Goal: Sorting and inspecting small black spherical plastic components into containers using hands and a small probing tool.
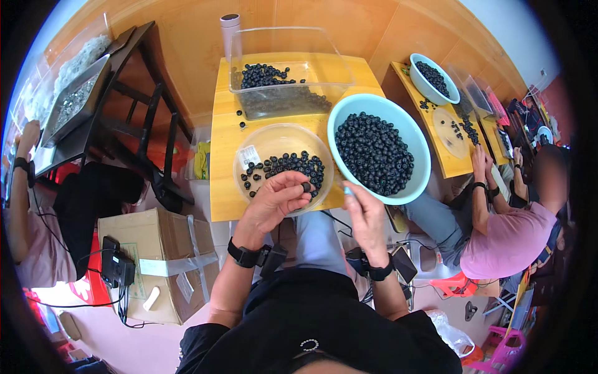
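Note:
My left hand [274,201] is over the near edge of a shallow, round clear tray [280,137], pinching a dark round bead [306,187] between thumb and fingertips. Loose dark beads [293,163] lie in that tray, which has a white label. To its right, my right hand [367,218] is closed on a thin tool with a light teal end [347,191]; the rest of the tool is hard to make out. Just beyond this hand stands a light blue basin [426,165] heaped with the same beads.
A clear plastic bin [293,109] with more beads and a pink flask [230,37] stand at the back of the yellow table [224,193]. A cardboard box [156,249] is on the floor at left. Co-workers sit on both sides; a second blue basin [458,93] stands at right.

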Action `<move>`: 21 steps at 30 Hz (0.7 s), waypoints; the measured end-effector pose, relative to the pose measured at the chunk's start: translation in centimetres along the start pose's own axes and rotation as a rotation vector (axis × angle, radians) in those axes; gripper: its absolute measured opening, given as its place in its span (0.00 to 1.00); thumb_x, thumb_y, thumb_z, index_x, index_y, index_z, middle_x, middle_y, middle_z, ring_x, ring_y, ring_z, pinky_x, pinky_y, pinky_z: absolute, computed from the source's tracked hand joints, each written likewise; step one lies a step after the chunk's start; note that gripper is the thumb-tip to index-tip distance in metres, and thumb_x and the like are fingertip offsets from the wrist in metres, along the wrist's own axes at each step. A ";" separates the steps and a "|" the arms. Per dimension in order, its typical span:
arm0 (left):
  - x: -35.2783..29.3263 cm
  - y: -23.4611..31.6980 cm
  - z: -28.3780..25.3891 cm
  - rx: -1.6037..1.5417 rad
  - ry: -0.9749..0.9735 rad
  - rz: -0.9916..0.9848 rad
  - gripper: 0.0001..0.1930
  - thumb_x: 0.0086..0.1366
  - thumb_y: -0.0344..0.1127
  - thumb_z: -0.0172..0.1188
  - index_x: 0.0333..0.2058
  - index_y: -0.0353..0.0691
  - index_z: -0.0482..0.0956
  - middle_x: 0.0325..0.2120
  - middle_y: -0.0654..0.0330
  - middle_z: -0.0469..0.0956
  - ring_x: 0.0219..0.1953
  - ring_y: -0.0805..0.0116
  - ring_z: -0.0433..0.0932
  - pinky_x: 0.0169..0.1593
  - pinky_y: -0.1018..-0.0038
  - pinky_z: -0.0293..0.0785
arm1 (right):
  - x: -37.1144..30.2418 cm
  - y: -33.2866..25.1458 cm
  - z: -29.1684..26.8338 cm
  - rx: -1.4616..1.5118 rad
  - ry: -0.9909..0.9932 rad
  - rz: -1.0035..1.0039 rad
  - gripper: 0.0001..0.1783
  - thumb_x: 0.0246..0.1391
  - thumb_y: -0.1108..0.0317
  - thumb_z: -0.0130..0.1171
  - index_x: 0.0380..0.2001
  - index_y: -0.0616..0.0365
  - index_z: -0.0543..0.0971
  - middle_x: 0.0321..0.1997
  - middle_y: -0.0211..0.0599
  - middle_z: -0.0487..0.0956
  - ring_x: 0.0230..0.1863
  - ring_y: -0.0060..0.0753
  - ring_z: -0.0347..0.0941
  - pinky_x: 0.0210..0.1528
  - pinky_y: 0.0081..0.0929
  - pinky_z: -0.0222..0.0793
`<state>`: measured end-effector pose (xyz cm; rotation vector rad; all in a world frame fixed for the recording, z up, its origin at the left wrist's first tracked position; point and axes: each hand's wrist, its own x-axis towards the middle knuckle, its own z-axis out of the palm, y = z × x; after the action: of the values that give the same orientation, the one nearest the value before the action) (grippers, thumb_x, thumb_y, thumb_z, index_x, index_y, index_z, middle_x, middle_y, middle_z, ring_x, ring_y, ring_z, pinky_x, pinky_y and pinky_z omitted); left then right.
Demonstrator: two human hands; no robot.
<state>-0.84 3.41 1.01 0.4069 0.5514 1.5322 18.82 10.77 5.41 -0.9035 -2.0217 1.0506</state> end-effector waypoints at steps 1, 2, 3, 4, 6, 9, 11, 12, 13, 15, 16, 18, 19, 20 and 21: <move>0.0 -0.3 0.2 -0.042 -0.004 -0.018 0.11 0.59 0.24 0.57 0.42 0.35 0.75 0.35 0.60 0.78 0.35 0.71 0.80 0.41 0.78 0.80 | 0.0 -0.5 0.4 -0.005 -0.016 -0.045 0.13 0.54 0.70 0.52 0.40 0.64 0.77 0.31 0.45 0.78 0.28 0.33 0.75 0.32 0.25 0.68; 0.2 -0.7 0.1 -0.049 -0.017 -0.019 0.10 0.60 0.25 0.57 0.42 0.35 0.75 0.34 0.60 0.78 0.35 0.71 0.80 0.41 0.78 0.80 | 0.0 -0.8 0.5 -0.033 -0.034 -0.100 0.13 0.53 0.70 0.53 0.40 0.63 0.77 0.31 0.45 0.78 0.26 0.33 0.74 0.29 0.25 0.68; 0.3 -0.9 0.1 -0.050 -0.024 -0.015 0.10 0.60 0.25 0.57 0.42 0.35 0.75 0.34 0.60 0.78 0.35 0.71 0.80 0.41 0.78 0.80 | 0.0 -1.0 0.6 -0.060 -0.055 -0.156 0.13 0.53 0.70 0.54 0.41 0.62 0.78 0.31 0.44 0.78 0.24 0.32 0.74 0.27 0.25 0.67; 0.3 -1.1 0.2 -0.062 -0.035 -0.012 0.10 0.60 0.25 0.57 0.42 0.35 0.75 0.34 0.61 0.78 0.35 0.71 0.80 0.41 0.78 0.80 | 0.0 -1.2 0.5 -0.065 -0.054 -0.161 0.13 0.53 0.70 0.54 0.41 0.62 0.78 0.31 0.44 0.78 0.24 0.32 0.74 0.27 0.25 0.67; 0.2 -1.1 0.3 -0.065 -0.039 -0.014 0.10 0.60 0.25 0.57 0.42 0.35 0.74 0.33 0.62 0.77 0.34 0.72 0.80 0.41 0.79 0.79 | -0.1 -1.5 0.5 -0.145 -0.128 -0.193 0.13 0.52 0.68 0.57 0.40 0.60 0.78 0.28 0.42 0.78 0.21 0.33 0.73 0.23 0.26 0.66; 0.1 -1.1 0.5 -0.061 -0.049 -0.009 0.09 0.60 0.25 0.57 0.41 0.36 0.74 0.33 0.61 0.77 0.33 0.74 0.79 0.40 0.80 0.79 | 0.1 -1.1 0.9 -0.190 -0.106 -0.310 0.13 0.51 0.67 0.58 0.40 0.58 0.78 0.25 0.39 0.77 0.20 0.34 0.72 0.22 0.27 0.65; -0.1 -1.0 0.7 -0.067 -0.066 -0.004 0.09 0.60 0.25 0.57 0.40 0.36 0.74 0.32 0.61 0.77 0.32 0.74 0.79 0.39 0.80 0.79 | 0.1 -1.8 0.9 -0.218 -0.119 -0.300 0.13 0.51 0.67 0.58 0.40 0.58 0.79 0.23 0.38 0.76 0.19 0.34 0.71 0.21 0.28 0.65; -0.1 -0.9 0.7 -0.072 -0.085 0.000 0.09 0.60 0.25 0.57 0.40 0.36 0.74 0.32 0.61 0.77 0.32 0.74 0.79 0.39 0.80 0.78 | 0.2 -2.1 0.9 -0.247 -0.130 -0.289 0.13 0.51 0.66 0.59 0.40 0.58 0.79 0.22 0.38 0.75 0.18 0.34 0.70 0.21 0.29 0.64; -0.1 -0.9 0.7 -0.073 -0.084 0.002 0.09 0.60 0.25 0.57 0.40 0.36 0.74 0.32 0.61 0.77 0.32 0.74 0.79 0.39 0.80 0.78 | 0.2 -2.2 0.9 -0.246 -0.131 -0.291 0.13 0.51 0.66 0.59 0.40 0.58 0.79 0.22 0.38 0.75 0.18 0.34 0.70 0.21 0.29 0.64; -0.2 -0.9 0.7 -0.079 -0.088 0.000 0.08 0.60 0.25 0.57 0.39 0.36 0.74 0.31 0.60 0.77 0.32 0.74 0.79 0.38 0.81 0.78 | 0.3 -2.2 0.8 -0.261 -0.136 -0.292 0.13 0.51 0.66 0.59 0.40 0.57 0.79 0.21 0.37 0.74 0.17 0.34 0.69 0.21 0.30 0.63; -0.2 -0.9 0.7 -0.079 -0.087 -0.001 0.08 0.60 0.25 0.57 0.39 0.36 0.74 0.31 0.60 0.77 0.32 0.74 0.79 0.38 0.81 0.78 | 0.3 -2.2 0.9 -0.261 -0.136 -0.291 0.13 0.51 0.66 0.59 0.40 0.57 0.79 0.21 0.37 0.74 0.17 0.34 0.69 0.21 0.30 0.63; -0.1 -0.9 0.6 -0.087 -0.098 0.003 0.07 0.60 0.25 0.57 0.38 0.36 0.74 0.31 0.60 0.77 0.32 0.74 0.79 0.38 0.81 0.78 | 0.4 -2.1 0.9 -0.254 -0.113 -0.331 0.12 0.51 0.66 0.58 0.39 0.57 0.78 0.20 0.37 0.73 0.17 0.34 0.69 0.20 0.30 0.62; -0.2 -0.9 0.6 -0.087 -0.098 0.000 0.07 0.60 0.25 0.57 0.38 0.36 0.74 0.31 0.60 0.77 0.32 0.74 0.79 0.38 0.81 0.78 | 0.4 -2.1 0.9 -0.253 -0.112 -0.328 0.12 0.51 0.66 0.58 0.39 0.57 0.78 0.20 0.37 0.73 0.17 0.34 0.69 0.20 0.30 0.62; -0.2 -0.9 0.6 -0.096 -0.089 -0.001 0.07 0.60 0.25 0.57 0.38 0.36 0.73 0.31 0.60 0.77 0.32 0.74 0.79 0.38 0.81 0.79 | 0.4 -2.0 0.8 -0.257 -0.121 -0.321 0.12 0.51 0.66 0.58 0.39 0.57 0.78 0.20 0.37 0.73 0.17 0.34 0.69 0.20 0.30 0.62; -0.2 -1.0 0.7 -0.104 -0.081 -0.002 0.07 0.60 0.25 0.57 0.38 0.36 0.73 0.31 0.60 0.77 0.32 0.74 0.79 0.38 0.80 0.79 | 0.4 -2.0 0.8 -0.261 -0.131 -0.314 0.12 0.51 0.66 0.58 0.39 0.57 0.78 0.20 0.37 0.73 0.17 0.34 0.68 0.20 0.30 0.62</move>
<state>0.34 3.29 1.03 0.3867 0.4072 1.5278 17.44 9.96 6.87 -0.6264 -2.3552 0.6999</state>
